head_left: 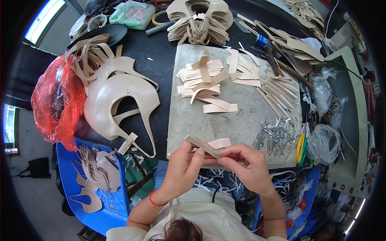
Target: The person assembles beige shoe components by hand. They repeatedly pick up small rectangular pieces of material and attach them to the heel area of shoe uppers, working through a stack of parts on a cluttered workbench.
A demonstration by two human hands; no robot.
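Note:
Close to the table's near edge, my left hand (185, 166) and my right hand (248, 166) meet over a narrow beige strap (200, 145). My left thumb and fingers pinch it along its length. At its other end, my right thumb and forefinger close on the tip, where a small piece may sit that I cannot make out. Just behind my fingers a short pale strip (219, 143) lies on the grey slab (189, 125). Farther back on the slab are a pile of flat beige strips (203, 78) and a fan of thin narrow straps (278, 94).
Small metal hardware (277, 134) is scattered at the slab's right. Moulded beige panels (106, 100) and a red plastic bag (58, 102) stand to the left, above a blue chair (76, 209). More stacked panels (199, 24) sit at the back. A hammer (270, 56) lies back right.

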